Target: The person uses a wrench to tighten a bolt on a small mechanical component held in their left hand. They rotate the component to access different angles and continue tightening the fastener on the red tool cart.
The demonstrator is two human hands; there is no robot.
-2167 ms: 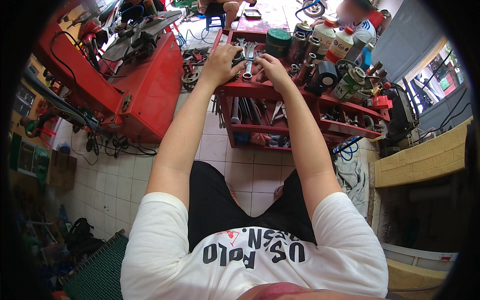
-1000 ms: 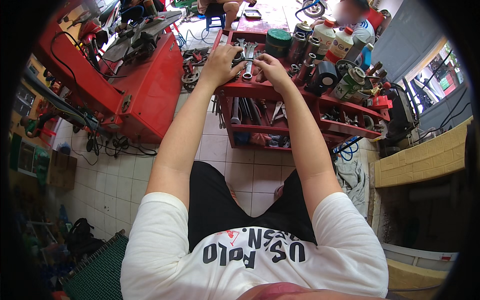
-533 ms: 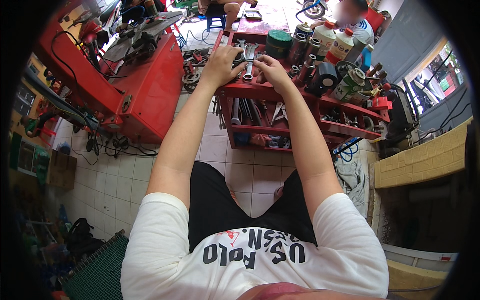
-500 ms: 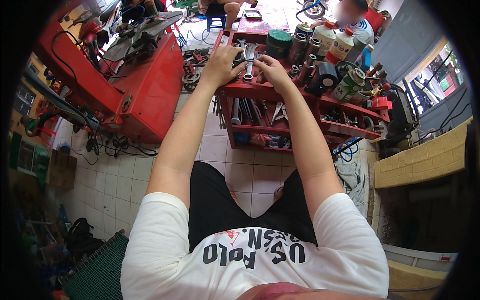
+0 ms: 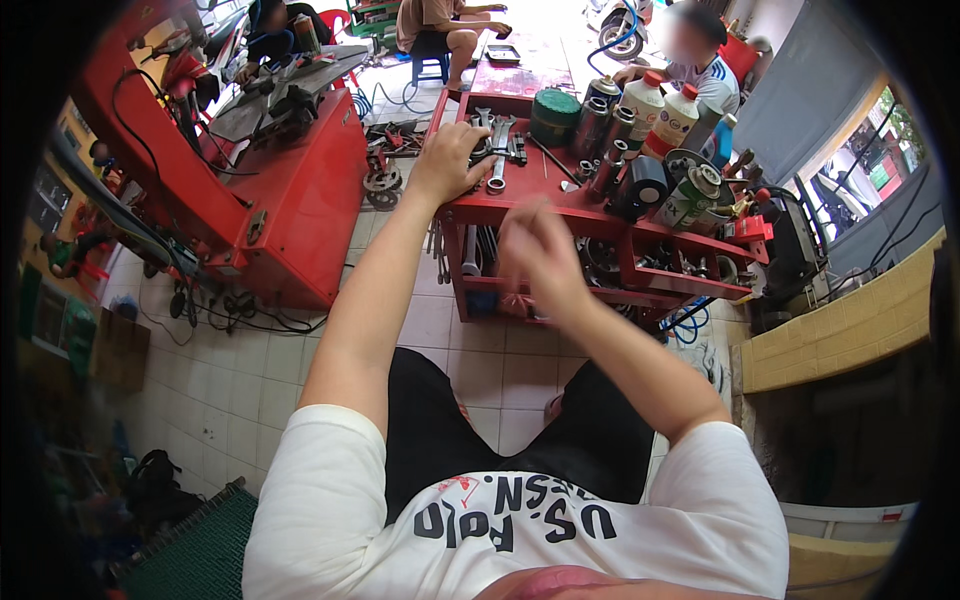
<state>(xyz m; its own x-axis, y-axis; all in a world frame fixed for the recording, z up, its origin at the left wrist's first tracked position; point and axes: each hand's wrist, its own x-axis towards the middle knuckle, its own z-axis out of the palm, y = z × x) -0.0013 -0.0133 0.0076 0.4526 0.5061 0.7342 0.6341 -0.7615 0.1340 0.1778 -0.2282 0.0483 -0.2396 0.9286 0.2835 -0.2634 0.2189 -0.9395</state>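
My left hand is at the left end of the red tool cart's top. Its fingers and thumb curl round a dark metal tool, whose jointed-looking end sticks out to the right; its exact kind is unclear. Just under that tool lies a silver combination wrench, with other wrenches behind. My right hand hangs in front of the cart, apart from the tool. Motion smears its fingers, so I cannot make out their pose. It partly hides the cart's lower shelf.
A green tin, dark cylinders, white bottles and spray cans crowd the cart's right half. An open drawer holds small metal parts. Left stands a red machine. Other people sit beyond the cart.
My right hand has left the dark tool and come back toward me, below the cart's top edge. My left hand stays at the tool. The view has tilted up slightly.
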